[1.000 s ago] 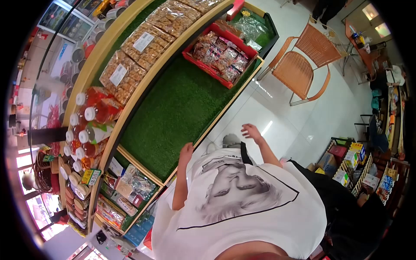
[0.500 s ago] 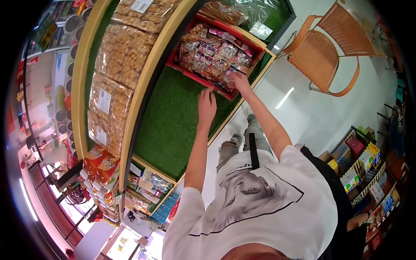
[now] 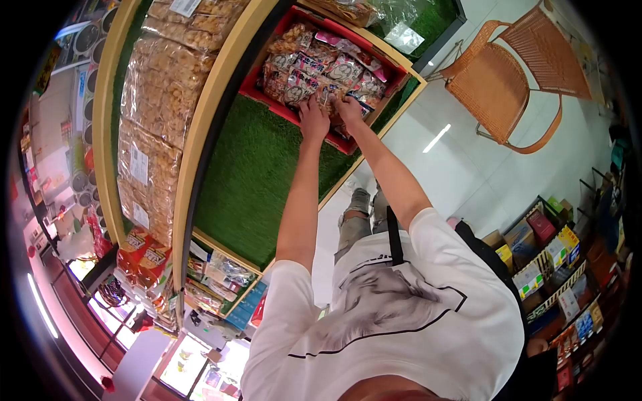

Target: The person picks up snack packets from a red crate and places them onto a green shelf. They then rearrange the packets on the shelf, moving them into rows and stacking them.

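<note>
A red cardboard box (image 3: 271, 110) full of plastic-wrapped snack packets (image 3: 344, 70) rests on the shelf. My left hand (image 3: 313, 120) reaches over the box's near wall, its fingers bent onto a snack packet (image 3: 326, 95) in the near part. Beside it, my right hand (image 3: 350, 113) grips the other side of that packet. Both sets of fingertips are partly hidden among the wrappers. The packets lie close together, with pink and white printing on them.
Green artificial turf (image 3: 251, 177) covers the shelf, edged by a wooden rim (image 3: 200, 137). Large clear bags of puffed snacks (image 3: 157, 93) line the raised tier at left. A wicker chair (image 3: 491, 87) stands on the tiled floor at right, above a rack of boxes (image 3: 555, 260).
My left hand has moved from outside the box's near wall onto the packets inside. The right hand has shifted left, and the hands are now close together on one packet.
</note>
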Demonstrator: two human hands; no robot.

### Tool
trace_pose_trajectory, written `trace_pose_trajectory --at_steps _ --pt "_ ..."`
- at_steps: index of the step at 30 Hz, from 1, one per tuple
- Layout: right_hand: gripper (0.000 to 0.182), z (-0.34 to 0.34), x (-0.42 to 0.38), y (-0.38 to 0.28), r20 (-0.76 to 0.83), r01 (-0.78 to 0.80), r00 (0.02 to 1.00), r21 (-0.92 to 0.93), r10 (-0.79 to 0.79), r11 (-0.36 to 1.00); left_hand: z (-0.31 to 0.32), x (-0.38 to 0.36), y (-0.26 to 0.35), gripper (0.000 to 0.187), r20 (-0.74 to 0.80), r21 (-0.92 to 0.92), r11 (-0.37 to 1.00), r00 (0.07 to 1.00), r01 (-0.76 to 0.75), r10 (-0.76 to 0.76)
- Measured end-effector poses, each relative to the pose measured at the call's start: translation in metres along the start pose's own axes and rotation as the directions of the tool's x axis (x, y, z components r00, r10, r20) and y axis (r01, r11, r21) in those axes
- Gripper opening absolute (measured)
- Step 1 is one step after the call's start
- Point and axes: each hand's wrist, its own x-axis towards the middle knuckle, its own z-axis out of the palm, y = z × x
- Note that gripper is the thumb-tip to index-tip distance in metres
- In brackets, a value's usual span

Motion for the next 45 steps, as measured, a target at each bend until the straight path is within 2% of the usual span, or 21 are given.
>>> trace_pose_trajectory --at_steps 3,6,9,12,15,16,19,20,23,25,27,28,29,31,33,34,37,38,41,42,45 --pt "0.042 -0.010 -0.021 -0.014 0.043 -0.041 0.998 0.136 0.035 0.990 0.007 -0.006 -0.001 0.048 -0.125 0.049 0.999 0.992 0.008 -0.002" --pt "0.041 -0.034 -0.047 -0.037 0.140 -0.010 0.990 0.180 -0.015 0.984 -0.005 -0.017 0.000 0.046 -0.052 -0.101 0.994 0.998 -0.032 0.027" --pt "0.034 -0.052 -0.072 -0.044 0.161 0.093 0.979 0.183 -0.123 0.979 -0.012 -0.046 0.005 0.041 -0.250 -0.347 0.923 0.965 -0.166 0.080" --pt "0.036 -0.067 -0.108 -0.051 0.217 0.195 0.947 0.203 -0.239 0.960 -0.014 -0.081 0.008 0.039 -0.103 -0.785 0.618 0.992 -0.036 -0.072" --pt "0.035 -0.075 -0.147 -0.058 0.304 0.165 0.925 0.218 -0.228 0.962 -0.008 -0.117 -0.007 0.038 -0.154 -0.738 0.668 0.988 -0.096 -0.028" --pt "0.042 -0.078 -0.150 -0.047 0.331 0.216 0.910 0.140 -0.251 0.966 -0.004 -0.128 -0.017 0.042 -0.193 -0.749 0.649 0.981 -0.130 -0.026" --pt "0.051 -0.071 -0.199 -0.034 0.347 0.071 0.922 0.288 -0.173 0.955 -0.034 -0.185 -0.025 0.044 0.081 -0.916 0.375 0.982 0.142 -0.173" --pt "0.058 -0.073 -0.220 -0.038 0.413 0.007 0.905 0.237 -0.107 0.972 -0.038 -0.207 -0.027 0.045 0.036 -0.954 0.279 0.968 0.107 -0.250" --pt "0.055 -0.060 -0.250 0.005 0.515 -0.141 0.857 0.292 -0.031 0.946 -0.034 -0.263 -0.043 0.042 0.105 -0.994 -0.057 0.927 0.091 -0.359" --pt "0.051 -0.042 -0.284 0.023 0.526 -0.139 0.850 0.186 0.021 0.973 -0.025 -0.294 -0.072 0.039 0.109 -0.983 0.093 0.919 0.155 -0.380" --pt "0.047 -0.029 -0.313 0.046 0.609 -0.073 0.793 0.043 0.032 0.996 -0.006 -0.324 -0.097 0.040 -0.029 -0.999 -0.018 0.893 -0.041 -0.450" --pt "0.046 -0.023 -0.321 0.070 0.663 -0.043 0.748 0.023 0.017 0.999 -0.014 -0.342 -0.108 0.040 -0.082 -0.994 -0.022 0.869 -0.106 -0.489" --pt "0.039 -0.012 -0.337 0.072 0.705 -0.086 0.705 -0.026 0.079 0.996 -0.022 -0.359 -0.122 0.040 -0.126 -0.986 -0.026 0.844 -0.164 -0.521" --pt "0.039 -0.002 -0.348 0.093 0.692 -0.198 0.658 -0.224 0.299 0.954 -0.029 -0.391 -0.166 0.040 -0.141 -0.990 0.061 0.859 -0.128 -0.492" --pt "0.043 0.010 -0.374 0.113 0.729 0.158 0.663 -0.356 0.168 0.921 -0.023 -0.428 -0.217 0.041 -0.143 -0.980 0.189 0.899 -0.069 -0.414" --pt "0.045 0.017 -0.388 0.124 0.751 0.327 0.653 -0.401 0.102 0.856 -0.036 -0.457 -0.229 0.044 -0.129 -0.982 0.180 0.906 -0.060 -0.403" --pt "0.059 0.036 -0.423 0.153 0.961 0.770 0.258 -0.269 0.103 0.579 -0.043 -0.523 -0.277 0.047 -0.080 -0.962 0.274 0.954 0.002 -0.289" --pt "0.057 0.046 -0.436 0.165 0.943 0.617 0.209 -0.333 0.259 0.713 -0.040 -0.539 -0.292 0.052 -0.085 -0.942 0.335 0.955 0.017 -0.285" --pt "0.047 0.070 -0.466 0.209 0.911 0.664 0.170 -0.388 0.376 0.640 -0.025 -0.581 -0.326 0.054 -0.198 -0.971 0.214 0.869 -0.109 -0.453" --pt "0.045 0.080 -0.475 0.221 0.911 0.662 0.181 -0.392 0.371 0.639 -0.025 -0.597 -0.337 0.058 -0.084 -0.995 -0.006 0.891 -0.097 -0.447" --pt "0.043 0.103 -0.517 0.241 0.847 0.422 0.356 -0.523 0.395 0.740 -0.021 -0.631 -0.348 0.059 -0.048 -0.932 -0.246 0.765 -0.264 -0.642"
